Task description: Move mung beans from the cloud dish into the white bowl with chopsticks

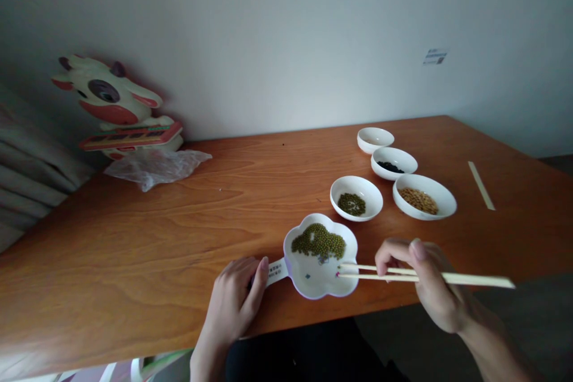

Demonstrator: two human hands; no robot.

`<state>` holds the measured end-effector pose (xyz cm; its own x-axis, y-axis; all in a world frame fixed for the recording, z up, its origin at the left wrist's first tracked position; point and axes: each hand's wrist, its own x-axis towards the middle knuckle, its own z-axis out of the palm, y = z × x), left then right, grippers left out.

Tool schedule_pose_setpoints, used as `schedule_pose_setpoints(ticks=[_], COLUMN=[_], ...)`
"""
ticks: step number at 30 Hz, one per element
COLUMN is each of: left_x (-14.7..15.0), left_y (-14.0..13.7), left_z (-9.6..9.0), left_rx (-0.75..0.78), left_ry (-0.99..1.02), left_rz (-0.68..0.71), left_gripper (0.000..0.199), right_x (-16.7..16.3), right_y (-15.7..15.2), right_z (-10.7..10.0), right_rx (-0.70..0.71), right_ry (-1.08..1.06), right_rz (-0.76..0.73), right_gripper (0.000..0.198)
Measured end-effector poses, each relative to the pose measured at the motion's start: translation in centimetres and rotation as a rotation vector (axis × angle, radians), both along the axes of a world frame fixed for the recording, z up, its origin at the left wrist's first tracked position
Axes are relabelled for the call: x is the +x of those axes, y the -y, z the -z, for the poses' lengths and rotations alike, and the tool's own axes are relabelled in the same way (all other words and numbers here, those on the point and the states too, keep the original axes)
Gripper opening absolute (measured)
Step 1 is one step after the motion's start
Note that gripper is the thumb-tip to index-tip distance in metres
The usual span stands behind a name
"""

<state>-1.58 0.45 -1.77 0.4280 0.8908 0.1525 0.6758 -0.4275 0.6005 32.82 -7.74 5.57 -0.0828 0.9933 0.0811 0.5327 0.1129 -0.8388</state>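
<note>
Left hand (235,295) gripping a white flower-shaped dish (316,279), right hand (436,295) pale wooden chopsticks (474,280), we seemingly pick round green beans (320,242), pinching needed next.

Near edge of the brown wooden desk (134,262), and the left hand (235,292) covers the handle end of the white, flower-shaped dish (320,283), black print (274,271) too small to read! Left edge: grey fabric curtain (27,161), cut off.
</note>
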Motion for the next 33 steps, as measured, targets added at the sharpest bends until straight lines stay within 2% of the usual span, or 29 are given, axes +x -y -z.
schedule_pose_setpoints(ticks=[13,18,22,27,30,33], left_x=[0.0,0.0,0.0,0.1,0.1,0.2], left_y=[0.0,0.0,0.1,0.1,0.1,0.1], left_z=[0.0,0.0,-0.2,-0.4,-0.4,-0.3], left_rx=[0.003,0.010,0.004,-0.007,-0.002,0.005], left_ry=[0.010,0.009,0.006,0.000,0.000,-0.003], left_rz=[0.005,0.006,0.004,0.007,0.003,-0.002], left_gripper=[0.038,0.038,0.038,0.038,0.038,0.038], right_x=[-0.3,0.0,1.1,3.2,3.5,2.5], right_y=[-0.6,-0.4,-0.5,-2.9,-4.1,-3.6], right_z=[0.8,1.0,0.6,-0.3,-0.3,0.3], right_rx=[0.026,0.084,0.187,0.450,0.454,0.377], right_ry=[-0.071,-0.140,-0.237,-0.362,-0.345,-0.350], right_rz=[0.035,0.060,0.176,0.495,0.527,0.438], right_gripper=[0.073,0.078,0.084,0.088,0.082,0.082])
